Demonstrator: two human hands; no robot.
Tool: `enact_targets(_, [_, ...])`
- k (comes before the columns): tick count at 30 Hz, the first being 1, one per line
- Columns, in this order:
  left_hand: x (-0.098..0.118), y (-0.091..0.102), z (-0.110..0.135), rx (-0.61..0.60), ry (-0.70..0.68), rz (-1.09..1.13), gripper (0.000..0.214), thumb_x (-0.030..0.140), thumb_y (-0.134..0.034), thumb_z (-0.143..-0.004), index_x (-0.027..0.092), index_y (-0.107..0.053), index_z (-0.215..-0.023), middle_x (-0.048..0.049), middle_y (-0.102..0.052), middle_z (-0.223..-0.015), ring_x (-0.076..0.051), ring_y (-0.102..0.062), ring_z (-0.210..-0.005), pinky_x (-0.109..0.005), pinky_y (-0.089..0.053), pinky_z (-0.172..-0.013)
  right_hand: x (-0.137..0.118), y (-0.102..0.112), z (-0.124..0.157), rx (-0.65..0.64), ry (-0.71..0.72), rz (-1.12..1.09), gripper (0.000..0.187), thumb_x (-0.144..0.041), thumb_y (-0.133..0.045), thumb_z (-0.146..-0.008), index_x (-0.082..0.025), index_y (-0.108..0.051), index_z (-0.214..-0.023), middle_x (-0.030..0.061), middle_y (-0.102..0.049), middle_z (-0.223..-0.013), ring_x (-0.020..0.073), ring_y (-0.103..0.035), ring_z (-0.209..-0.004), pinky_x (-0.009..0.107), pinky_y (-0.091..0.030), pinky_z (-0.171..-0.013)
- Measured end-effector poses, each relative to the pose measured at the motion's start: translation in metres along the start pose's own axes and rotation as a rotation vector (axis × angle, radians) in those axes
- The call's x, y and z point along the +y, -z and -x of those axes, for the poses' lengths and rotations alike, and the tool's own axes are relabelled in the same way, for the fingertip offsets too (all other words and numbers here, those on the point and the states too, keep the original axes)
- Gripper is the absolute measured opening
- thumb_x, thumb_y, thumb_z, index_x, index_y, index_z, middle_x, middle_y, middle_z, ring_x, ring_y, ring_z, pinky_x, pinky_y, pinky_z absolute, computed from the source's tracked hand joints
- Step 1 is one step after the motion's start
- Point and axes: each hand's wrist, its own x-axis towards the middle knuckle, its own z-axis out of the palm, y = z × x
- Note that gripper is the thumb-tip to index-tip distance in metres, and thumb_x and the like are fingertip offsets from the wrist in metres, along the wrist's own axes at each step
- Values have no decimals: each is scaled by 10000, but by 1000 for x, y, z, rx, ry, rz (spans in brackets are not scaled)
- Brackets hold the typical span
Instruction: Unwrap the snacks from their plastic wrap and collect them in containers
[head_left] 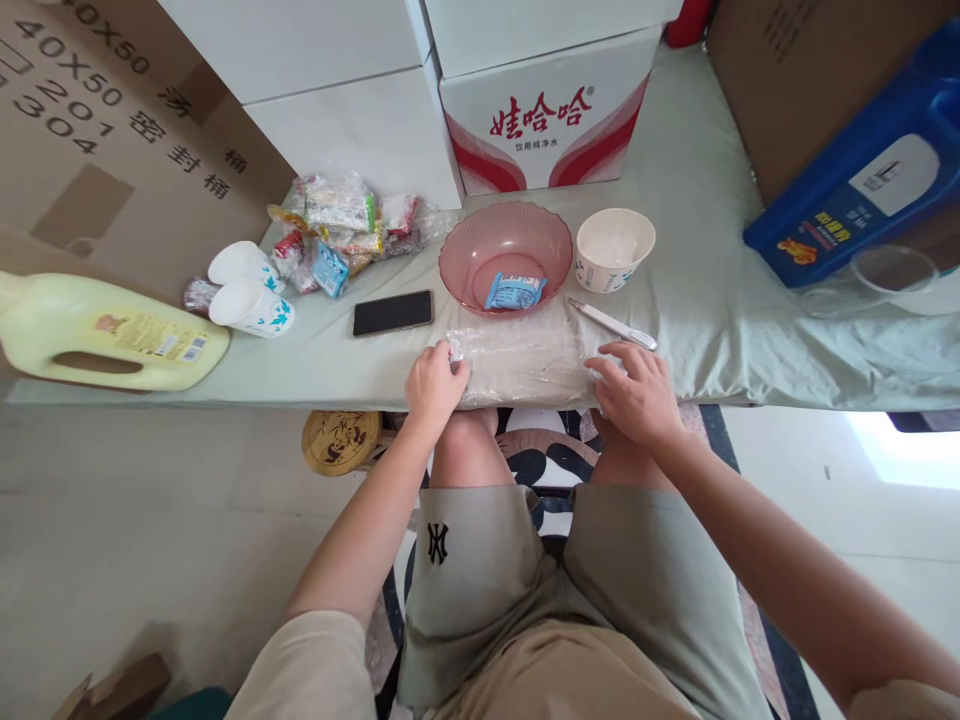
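Note:
A clear, wrinkled plastic sheet [525,365] lies flat at the front edge of the cloth-covered table. My left hand [435,385] is closed on its left end, thumb and fingers pinched together. At the other end my right hand [637,395] has its bent fingers around crumpled plastic, partly hidden beneath them. Just behind the sheet stands a pink translucent bowl [469,250] with a blue-wrapped snack [516,292] in it. A utility knife [615,325] with a white handle lies slantwise beyond my right hand.
A paper bowl [615,250] stands right of the pink bowl. A phone [394,312], two paper cups [255,308] and a pile of wrapped snacks [341,225] are to the left. A yellow jug [112,330], a blue jug [855,170] and cartons [551,120] surround the table.

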Motion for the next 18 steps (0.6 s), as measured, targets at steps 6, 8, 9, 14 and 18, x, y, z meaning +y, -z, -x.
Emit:
enact_targets(6, [-7,-2,-4,-36,-200,106,452,125,-565,-847,168,-607,-1295,-155,-693,-1194,-331,-611,-1155,-453,-480,-1017,-8,18,9,-276,67,-62,263,-163,-535,-930,-208,-716,-1116,119,-687,-1217,283,-604,-1159,427,-448,-962])
enact_targets(8, [-8,-2,-7,-84,-227,179,471,73,-555,-819,188,-608,-1273,-112,-710,-1044,-299,-631,-1072,-427,-495,-969,-16,33,9,-414,24,-27,254,-231,-541,-946,-228,-723,-1122,107,-704,-1165,289,-627,-1089,431,-462,-892])
enact_targets(9, [-8,-3,-8,-103,-232,216,469,55,-555,-804,198,-612,-1247,-86,-701,-967,-277,-637,-1013,-407,-500,-941,-20,40,8,-483,-1,-16,247,-270,-535,-957,-239,-731,-1104,101,-712,-1134,293,-639,-1050,434,-470,-857])
enact_targets(14, [3,-1,-7,-187,-306,510,355,58,-545,-776,215,-587,-1091,16,-592,-810,-156,-587,-756,-307,-489,-788,-29,58,-15,-406,-49,-90,303,-360,-563,-935,-229,-718,-1160,147,-650,-1272,356,-609,-1162,514,-493,-918])
enact_targets(18, [24,19,3,-360,-527,725,268,87,-528,-757,217,-557,-990,46,-533,-770,-133,-612,-745,-284,-482,-765,-32,47,-47,-249,11,-366,555,-348,-650,-838,-177,-576,-1361,189,-543,-1433,356,-517,-1336,504,-454,-1061])
